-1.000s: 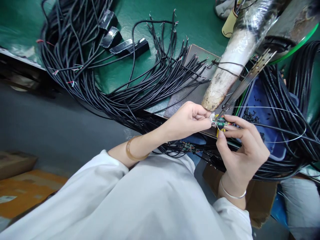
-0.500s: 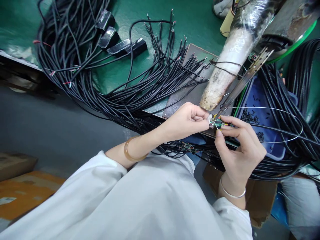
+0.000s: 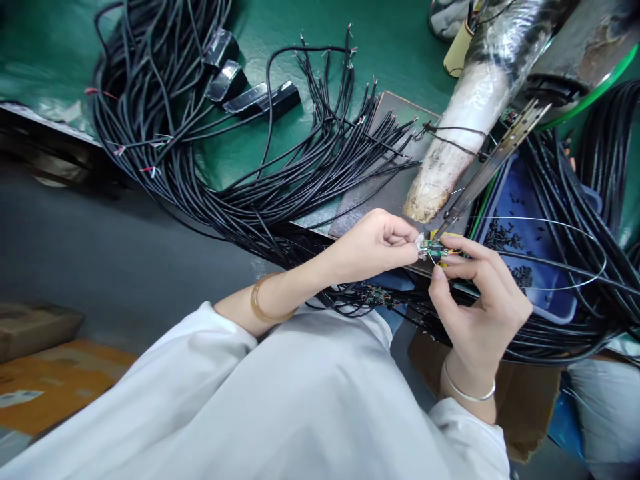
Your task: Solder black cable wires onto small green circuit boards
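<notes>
My left hand [image 3: 376, 245] is closed, thumb and fingers pinching the whitish left end of a small green circuit board [image 3: 434, 250]. Fine coloured wires leave the board's right side toward a black cable. My right hand [image 3: 483, 287] is closed in a pinch at that side, with a thin solder wire [image 3: 550, 219] between thumb and fingers; the wire loops out to the right, and its short end points at the board. Just above the board, the tip of a mounted soldering iron [image 3: 460, 200] reaches down between my hands, at or very near the board's upper edge.
A thick whitish tube [image 3: 440, 163] hangs above the hands. Bundled black cables [image 3: 240, 200] spread over the green table [image 3: 370, 40] at left, with several black blocks [image 3: 277, 100]. At right, a blue tray [image 3: 563, 310] holds small black pieces beside more cables. Cartons [image 3: 65, 383] stand below.
The view has shifted slightly, so the table's things sit a little further right and lower. Both hands keep their grips, and the board sits nearly unchanged under the iron tip.
</notes>
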The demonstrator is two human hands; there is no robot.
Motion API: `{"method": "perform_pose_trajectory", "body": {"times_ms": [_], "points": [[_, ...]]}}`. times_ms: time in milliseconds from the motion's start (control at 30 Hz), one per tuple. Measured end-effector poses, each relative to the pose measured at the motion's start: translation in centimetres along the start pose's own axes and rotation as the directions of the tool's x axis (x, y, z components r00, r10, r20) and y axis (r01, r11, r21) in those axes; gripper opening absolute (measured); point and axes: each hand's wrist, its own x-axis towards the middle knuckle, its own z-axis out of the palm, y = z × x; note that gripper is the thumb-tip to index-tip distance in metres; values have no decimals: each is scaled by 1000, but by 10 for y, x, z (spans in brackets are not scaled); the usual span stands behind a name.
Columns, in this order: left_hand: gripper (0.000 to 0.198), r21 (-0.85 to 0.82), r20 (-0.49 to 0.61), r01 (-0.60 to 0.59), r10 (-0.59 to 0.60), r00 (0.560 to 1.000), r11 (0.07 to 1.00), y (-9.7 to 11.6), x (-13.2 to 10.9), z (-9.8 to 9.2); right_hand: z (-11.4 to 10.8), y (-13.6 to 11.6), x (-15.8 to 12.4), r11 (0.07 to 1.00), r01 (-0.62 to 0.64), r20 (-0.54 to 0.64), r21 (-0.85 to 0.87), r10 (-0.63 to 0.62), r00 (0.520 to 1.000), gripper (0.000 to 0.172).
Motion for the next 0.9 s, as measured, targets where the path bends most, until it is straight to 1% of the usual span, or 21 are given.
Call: {"method": "perform_pose_trajectory", "body": {"times_ms": [133,267,500,700,900], "points": [[18,-14,9,4,-4,1000,1000,0,0,2,0,0,1,1000,4,-23,-5,-4,1000,15],[20,-47,-7,-1,1,1000,999,3,2,4,-1,0,5,1000,5,-45,-22,-6,999,14],[19,-73,2,13,-13,1000,997,9,2,3,-5,-4,8,1000,0,-19,-29,-1,1000,13],[16,-46,14,34,-34,999,998,1,1,0,-2,-1,3,1000,8,16,-12,-8,1000,14],[16,-43,26,42,-40,999,998,-3,-1,0,-2,1,0,1000,25,9,-16,-25,1000,13]]}}
